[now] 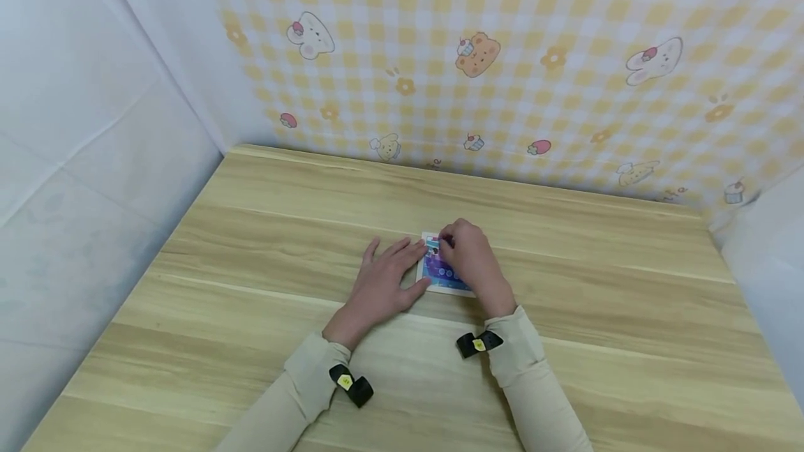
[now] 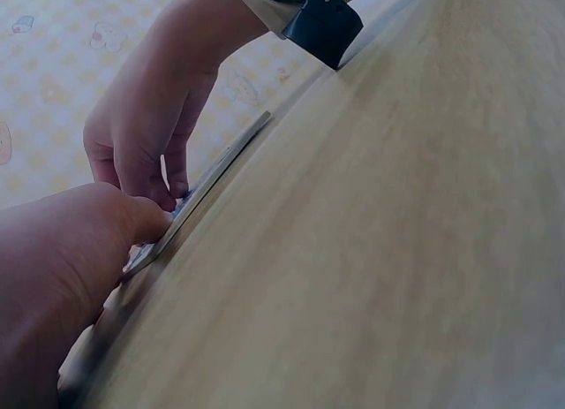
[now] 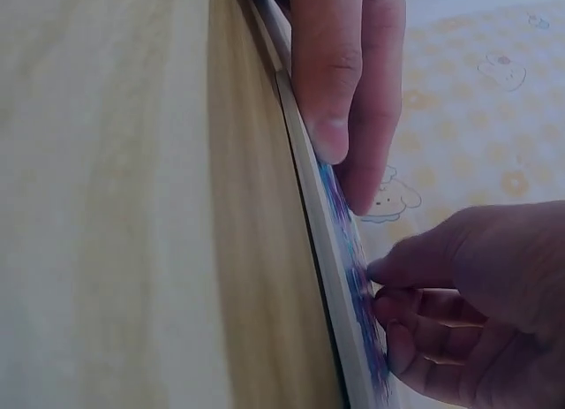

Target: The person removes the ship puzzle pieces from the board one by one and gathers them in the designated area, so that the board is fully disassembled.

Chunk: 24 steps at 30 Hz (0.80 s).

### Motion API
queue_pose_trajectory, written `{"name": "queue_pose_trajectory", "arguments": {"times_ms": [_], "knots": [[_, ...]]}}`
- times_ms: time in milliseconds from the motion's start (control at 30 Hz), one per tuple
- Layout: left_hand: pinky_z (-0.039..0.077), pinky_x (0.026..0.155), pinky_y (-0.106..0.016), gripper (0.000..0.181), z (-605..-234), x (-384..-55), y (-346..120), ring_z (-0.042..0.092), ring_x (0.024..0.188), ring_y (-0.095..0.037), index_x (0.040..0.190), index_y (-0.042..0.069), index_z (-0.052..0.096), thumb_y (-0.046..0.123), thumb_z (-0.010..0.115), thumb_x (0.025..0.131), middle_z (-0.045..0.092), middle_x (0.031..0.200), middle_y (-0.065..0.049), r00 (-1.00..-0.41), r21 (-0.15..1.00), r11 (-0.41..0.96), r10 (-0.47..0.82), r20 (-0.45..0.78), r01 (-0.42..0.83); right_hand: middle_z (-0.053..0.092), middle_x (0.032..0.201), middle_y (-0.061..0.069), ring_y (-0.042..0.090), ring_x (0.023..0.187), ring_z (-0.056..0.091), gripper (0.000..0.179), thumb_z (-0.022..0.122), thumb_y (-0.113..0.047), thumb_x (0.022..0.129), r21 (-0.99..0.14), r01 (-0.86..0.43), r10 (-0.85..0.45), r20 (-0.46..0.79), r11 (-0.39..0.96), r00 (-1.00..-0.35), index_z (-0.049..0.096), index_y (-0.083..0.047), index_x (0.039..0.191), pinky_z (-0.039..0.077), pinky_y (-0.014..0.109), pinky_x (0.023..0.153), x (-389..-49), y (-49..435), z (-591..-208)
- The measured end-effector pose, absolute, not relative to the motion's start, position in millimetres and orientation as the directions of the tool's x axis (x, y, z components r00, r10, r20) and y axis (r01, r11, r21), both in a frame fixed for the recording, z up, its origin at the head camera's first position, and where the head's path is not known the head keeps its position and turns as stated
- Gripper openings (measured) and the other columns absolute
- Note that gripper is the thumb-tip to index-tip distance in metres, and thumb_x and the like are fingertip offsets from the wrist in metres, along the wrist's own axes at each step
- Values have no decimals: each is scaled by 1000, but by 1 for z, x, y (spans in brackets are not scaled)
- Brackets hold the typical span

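Note:
A small flat board (image 1: 449, 282) with a blue and purple picture and a pale border lies on the wooden table. My left hand (image 1: 381, 284) spreads over its left side, with the fingertips on the upper left edge and the thumb at the lower edge. Over the upper right part of the picture, my right hand (image 1: 471, 251) has its fingers curled and pinches a small dark piece (image 2: 184, 195), mostly hidden by the fingertips. Seen edge-on in the right wrist view, the board (image 3: 328, 241) has a thick pale rim, and the right fingertips are right at its printed face.
The wood-grain table (image 1: 264, 257) extends around the board on all sides. A yellow-checked cloth (image 1: 427, 89) with cartoon animals hangs along the back edge, and a white wall covering (image 1: 94, 159) rises at the left. Black straps (image 1: 352, 386) sit on both sleeve cuffs.

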<state>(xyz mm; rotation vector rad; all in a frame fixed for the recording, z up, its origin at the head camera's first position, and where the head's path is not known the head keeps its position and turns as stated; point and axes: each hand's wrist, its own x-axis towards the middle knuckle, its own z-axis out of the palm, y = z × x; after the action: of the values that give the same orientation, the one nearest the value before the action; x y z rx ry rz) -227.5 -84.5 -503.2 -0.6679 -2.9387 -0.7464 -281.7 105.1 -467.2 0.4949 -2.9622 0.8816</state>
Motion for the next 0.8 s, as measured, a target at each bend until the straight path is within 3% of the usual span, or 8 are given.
{"name": "queue_pose_trajectory", "arguments": {"times_ms": [300,533,800], "knots": [[5,125,-62,65,-503,-227,-85,35,152,-23,158,18,45,49,57,102,46,160,2,-905,452,786,396,154,421,69,95,16,28,85,68,17,65,-4,99,-431,-344,-320,130,834,-938,78,6,103,61,42,82,-279,98,-465],[4,125,-63,67,-503,-229,-82,35,152,-22,159,18,44,50,57,102,47,160,1,-912,451,794,384,145,407,65,92,17,27,81,63,18,59,-2,101,-466,-345,-313,146,815,-938,75,8,99,60,41,78,-284,100,-468],[5,124,-64,66,-502,-228,-80,36,151,-22,158,18,45,49,59,101,49,158,0,-916,447,802,376,140,397,61,91,14,26,79,57,18,59,-5,102,-525,-313,-324,76,791,-943,72,5,96,56,39,75,-287,106,-470]]}}
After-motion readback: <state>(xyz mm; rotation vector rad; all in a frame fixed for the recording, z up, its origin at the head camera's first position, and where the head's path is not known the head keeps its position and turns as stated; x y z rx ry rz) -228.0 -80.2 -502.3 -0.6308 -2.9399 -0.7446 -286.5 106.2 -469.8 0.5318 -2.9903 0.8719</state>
